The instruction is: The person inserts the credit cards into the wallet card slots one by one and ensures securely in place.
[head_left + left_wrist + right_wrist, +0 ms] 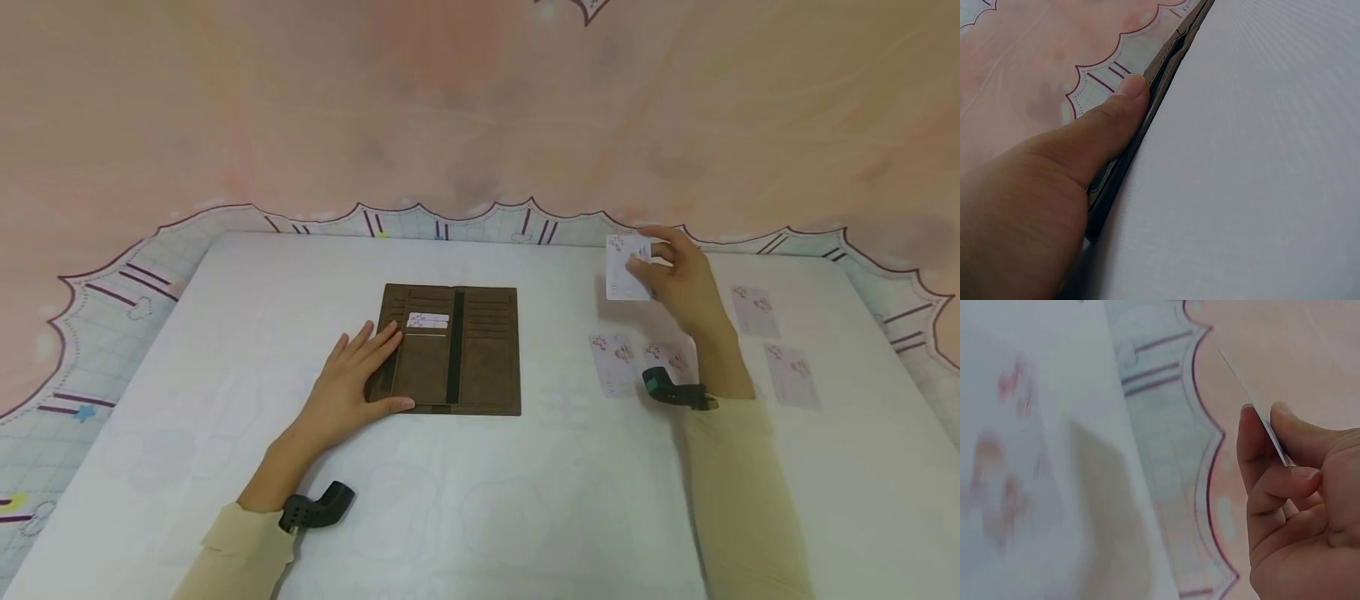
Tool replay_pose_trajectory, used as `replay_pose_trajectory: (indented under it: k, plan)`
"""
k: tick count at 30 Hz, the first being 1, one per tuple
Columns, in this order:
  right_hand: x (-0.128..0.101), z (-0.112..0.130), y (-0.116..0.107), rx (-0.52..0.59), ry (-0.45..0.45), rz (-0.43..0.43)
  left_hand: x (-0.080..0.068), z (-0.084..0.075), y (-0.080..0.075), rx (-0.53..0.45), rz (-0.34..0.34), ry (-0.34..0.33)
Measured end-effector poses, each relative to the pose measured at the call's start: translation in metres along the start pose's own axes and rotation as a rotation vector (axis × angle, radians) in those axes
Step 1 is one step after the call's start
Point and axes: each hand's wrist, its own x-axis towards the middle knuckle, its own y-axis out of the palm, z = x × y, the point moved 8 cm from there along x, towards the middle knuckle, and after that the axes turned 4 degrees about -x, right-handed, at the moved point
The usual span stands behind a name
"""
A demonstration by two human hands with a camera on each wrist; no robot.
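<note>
The card [621,279], pinched by the right hand [684,283], could drop if that edge grip loosens, the left hand [341,383] resting spread on the wallet [491,375].

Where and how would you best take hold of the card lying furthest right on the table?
The rightmost card is probably best taken by its right edge, coming from the right: the right wrist and other cards are to its left. It lies flat and looks thin on the table, so a fingertip would likely need to lift that edge before pinching.
</note>
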Motion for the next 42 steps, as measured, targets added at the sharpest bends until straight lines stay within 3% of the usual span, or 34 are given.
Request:
replay_pose_trajectory:
  k: [14, 21, 42]
  plan:
    - [0.021, 0.025, 0.066, 0.111, -0.003, 0.034, 0.0, 0.004, 0.0, 0.007, -0.002, -0.005]
    - [0.025, 0.041, 0.102, 0.224, -0.058, 0.082, 0.001, 0.004, 0.001, 0.009, -0.004, 0.003]
    - [0.025, 0.059, 0.185, 0.244, -0.061, 0.172, 0.0, 0.002, 0.001, -0.003, 0.0, 0.02]
